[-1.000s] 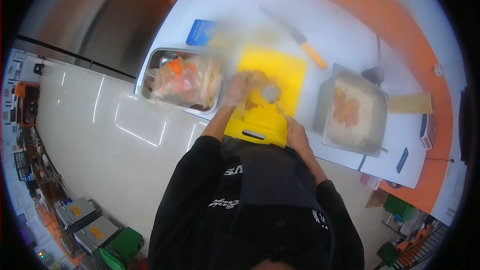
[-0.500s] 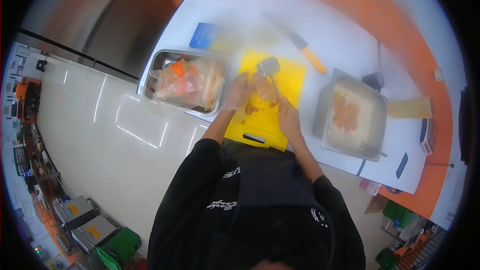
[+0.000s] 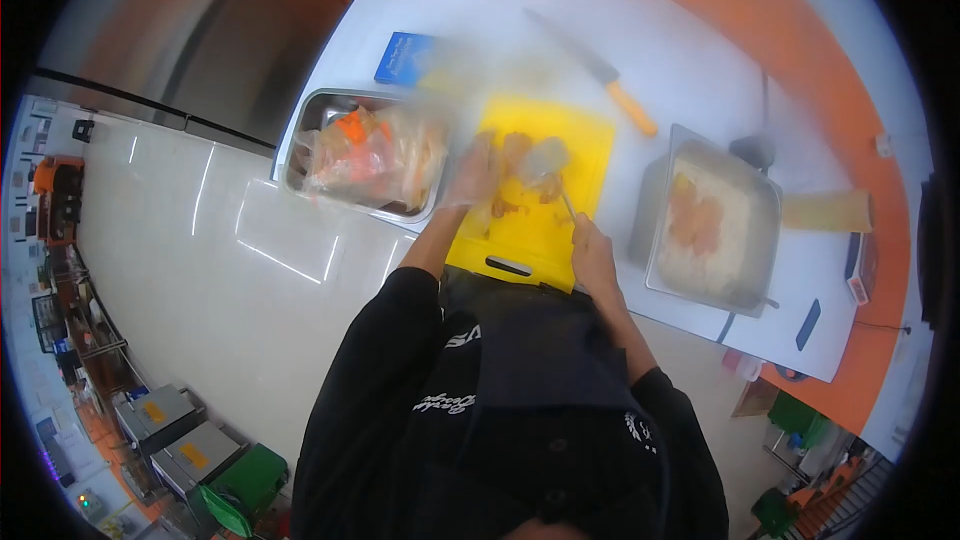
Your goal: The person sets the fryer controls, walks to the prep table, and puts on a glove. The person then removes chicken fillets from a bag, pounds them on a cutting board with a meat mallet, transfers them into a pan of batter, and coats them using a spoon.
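A yellow cutting board (image 3: 540, 240) lies at the table's front edge, with pale raw meat (image 3: 516, 152) on it and small scraps nearer me. My right hand (image 3: 592, 252) is closed round the handle of a metal meat mallet (image 3: 545, 160), whose flat head is over the meat and blurred. Beside the meat, at the board's left side, is my left hand (image 3: 474, 176); it looks gloved, and blur hides its fingers, so I cannot tell whether they grip anything.
On the left stands a metal tray (image 3: 292, 180) with bagged food. A blue box (image 3: 403, 59) lies behind it. A knife (image 3: 630, 108) rests behind the board. To the right are a deep metal pan (image 3: 655, 240) holding meat pieces in pale powder, and a dark-headed utensil (image 3: 752, 150).
The mallet went up and away from me half a second ago and is now back down over the meat, with my right hand nearer the board's front right edge. My left hand stays beside the meat.
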Demonstrator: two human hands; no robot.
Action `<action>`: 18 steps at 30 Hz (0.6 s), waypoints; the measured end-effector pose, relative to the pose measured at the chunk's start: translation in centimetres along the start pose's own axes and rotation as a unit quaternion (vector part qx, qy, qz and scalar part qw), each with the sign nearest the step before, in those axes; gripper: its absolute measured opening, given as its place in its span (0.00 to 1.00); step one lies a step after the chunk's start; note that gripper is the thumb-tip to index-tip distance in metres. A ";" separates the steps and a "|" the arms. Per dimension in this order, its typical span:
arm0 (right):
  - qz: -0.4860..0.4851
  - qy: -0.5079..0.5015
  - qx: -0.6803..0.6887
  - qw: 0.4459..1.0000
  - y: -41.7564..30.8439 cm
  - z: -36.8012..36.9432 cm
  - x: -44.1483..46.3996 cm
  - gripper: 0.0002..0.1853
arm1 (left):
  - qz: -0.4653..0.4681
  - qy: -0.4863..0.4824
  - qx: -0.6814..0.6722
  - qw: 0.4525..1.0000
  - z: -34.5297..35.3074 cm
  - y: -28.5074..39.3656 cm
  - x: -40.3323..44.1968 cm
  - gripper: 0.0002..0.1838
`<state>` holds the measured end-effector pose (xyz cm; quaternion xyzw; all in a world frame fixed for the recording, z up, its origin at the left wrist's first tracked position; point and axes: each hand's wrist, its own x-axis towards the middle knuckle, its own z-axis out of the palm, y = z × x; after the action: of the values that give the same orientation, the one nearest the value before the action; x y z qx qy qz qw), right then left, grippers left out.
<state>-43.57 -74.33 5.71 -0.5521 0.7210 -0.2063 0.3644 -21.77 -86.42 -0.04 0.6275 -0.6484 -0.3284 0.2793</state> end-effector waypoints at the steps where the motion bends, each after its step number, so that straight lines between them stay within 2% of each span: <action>1: 0.000 -0.001 -0.011 1.000 0.7 0.3 0.3 0.28 | 0.016 0.006 0.000 1.000 0.1 0.0 0.4 0.23; 3: 0.003 -0.004 -0.036 0.999 3.1 1.2 0.4 0.29 | -0.024 -0.022 -0.002 0.999 -0.8 1.8 0.0 0.25; 7: -0.019 0.017 0.003 1.000 1.0 -1.4 0.1 0.27 | -0.070 -0.050 0.018 0.996 -1.5 3.8 0.3 0.31; 9: -0.052 0.050 0.033 0.997 1.6 -0.8 -1.0 0.25 | -0.087 -0.016 0.019 0.996 -0.2 3.0 1.1 0.31; 10: -0.023 0.031 0.018 0.999 2.4 -0.4 -1.0 0.24 | -0.096 -0.002 0.020 0.995 -0.1 3.5 1.0 0.31; 12: 0.027 -0.001 -0.012 1.000 3.7 -0.1 -0.2 0.21 | -0.097 -0.065 0.049 0.992 -0.3 4.5 1.3 0.30; 15: -0.010 0.042 0.060 0.997 3.2 -0.7 -0.7 0.20 | -0.091 -0.095 0.125 0.983 -1.3 6.7 0.9 0.31; 18: -0.031 -0.023 0.017 0.999 6.2 1.4 -0.6 0.21 | -0.029 -0.128 0.188 0.973 0.2 6.0 1.6 0.29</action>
<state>-46.44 -71.70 0.69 -0.5721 0.6915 -0.2170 0.3840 -25.79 -88.04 4.45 0.6398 -0.7106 -0.2862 0.0617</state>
